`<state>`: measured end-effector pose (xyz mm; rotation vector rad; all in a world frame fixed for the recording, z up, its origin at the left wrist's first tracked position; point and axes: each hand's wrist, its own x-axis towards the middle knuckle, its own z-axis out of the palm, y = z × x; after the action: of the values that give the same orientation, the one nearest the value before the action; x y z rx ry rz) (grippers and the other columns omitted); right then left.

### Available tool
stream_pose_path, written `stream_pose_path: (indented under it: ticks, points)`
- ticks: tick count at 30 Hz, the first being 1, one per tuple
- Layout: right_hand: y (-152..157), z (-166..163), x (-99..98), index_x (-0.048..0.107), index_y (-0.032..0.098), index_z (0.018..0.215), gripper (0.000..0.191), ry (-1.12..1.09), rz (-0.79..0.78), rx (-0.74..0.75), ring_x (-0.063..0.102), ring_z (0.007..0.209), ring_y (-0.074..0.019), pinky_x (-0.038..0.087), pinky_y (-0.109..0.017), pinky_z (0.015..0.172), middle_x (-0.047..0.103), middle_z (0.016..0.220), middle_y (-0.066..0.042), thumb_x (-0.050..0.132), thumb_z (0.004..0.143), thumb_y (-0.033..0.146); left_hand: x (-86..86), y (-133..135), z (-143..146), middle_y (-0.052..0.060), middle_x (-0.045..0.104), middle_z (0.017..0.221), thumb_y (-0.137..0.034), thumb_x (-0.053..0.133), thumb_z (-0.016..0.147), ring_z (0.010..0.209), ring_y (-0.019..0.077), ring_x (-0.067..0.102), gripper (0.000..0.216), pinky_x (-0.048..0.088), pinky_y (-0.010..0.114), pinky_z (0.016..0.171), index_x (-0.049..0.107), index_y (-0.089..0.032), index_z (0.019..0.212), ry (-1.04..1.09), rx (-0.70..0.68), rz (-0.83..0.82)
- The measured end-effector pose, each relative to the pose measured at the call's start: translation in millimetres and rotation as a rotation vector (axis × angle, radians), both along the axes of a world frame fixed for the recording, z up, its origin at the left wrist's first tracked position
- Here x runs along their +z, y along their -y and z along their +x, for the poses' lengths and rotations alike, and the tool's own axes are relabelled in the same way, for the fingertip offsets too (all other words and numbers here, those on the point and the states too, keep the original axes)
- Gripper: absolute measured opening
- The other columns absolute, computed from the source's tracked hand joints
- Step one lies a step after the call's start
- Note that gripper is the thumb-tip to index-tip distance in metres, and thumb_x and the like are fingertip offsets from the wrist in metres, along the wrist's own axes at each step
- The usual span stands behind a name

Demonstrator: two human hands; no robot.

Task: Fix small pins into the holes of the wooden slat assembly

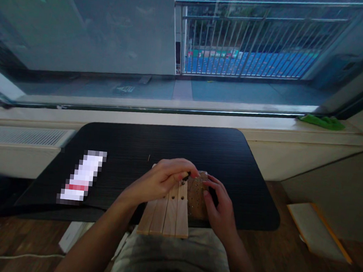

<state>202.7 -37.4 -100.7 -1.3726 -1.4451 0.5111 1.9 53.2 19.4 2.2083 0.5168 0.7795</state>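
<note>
Several pale wooden slats [170, 218] lie side by side over the table's near edge, with dark round holes near their far ends. Over those ends reaches my left hand [167, 177], its thumb and fingers pinching a small dark piece [186, 177] too small to name. A brown, speckled piece [197, 199] with a shiny surface lies against the right side of the slats; its exact kind is unclear. My right hand [221, 204] has its thumb and fingertips closed on the right edge of this brown piece.
The slats rest on a black table [129, 144]. At left on it lies a pixelated white sheet-like shape [83, 175]; a thin small pin [149, 157] lies near the middle. A green cloth [322, 121] sits on the windowsill. A white radiator [24, 136] stands at left.
</note>
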Motion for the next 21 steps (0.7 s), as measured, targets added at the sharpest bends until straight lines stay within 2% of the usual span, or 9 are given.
stream_pose_path:
  ticks: [7,14,17,21]
  points:
    - [1,0,2.0,0.066,0.025,0.111,0.020,-0.013,-0.006,-0.002,0.062,0.124,-0.0279,0.050,-0.050,0.105,0.065,0.131,-0.012,0.055,0.094,0.021,2.8,-2,-2,0.007,0.075,0.102,-0.036,0.040,0.105,0.096,0.0180,0.070,0.035,0.054,0.030,0.089,0.071,-0.020,0.104,0.005,-0.048,-0.055]
    - [1,2,1.1,0.065,0.024,0.112,0.020,-0.004,-0.015,0.005,0.061,0.125,-0.0276,0.049,-0.050,0.106,0.065,0.132,-0.012,0.055,0.095,0.022,-1.0,2,0,0.007,0.077,0.104,-0.028,0.047,0.103,0.099,0.0178,0.072,0.027,0.057,0.030,0.088,0.073,-0.021,0.109,0.055,-0.023,0.002]
    - [1,1,0.8,0.065,0.024,0.112,0.020,-0.006,-0.011,0.011,0.061,0.126,-0.0277,0.049,-0.050,0.106,0.065,0.133,-0.012,0.055,0.095,0.022,-4.9,4,0,0.007,0.077,0.108,-0.023,0.053,0.100,0.100,0.0168,0.072,0.024,0.058,0.030,0.088,0.072,-0.022,0.115,0.068,0.036,0.057]
    - [0,1,0.7,0.065,0.025,0.112,0.020,-0.006,-0.010,0.004,0.061,0.125,-0.0277,0.050,-0.050,0.105,0.065,0.132,-0.012,0.055,0.095,0.021,-11.5,6,-1,0.006,0.073,0.105,-0.023,0.062,0.096,0.093,0.0152,0.070,0.020,0.058,0.028,0.081,0.074,-0.024,0.112,0.100,0.223,0.187]
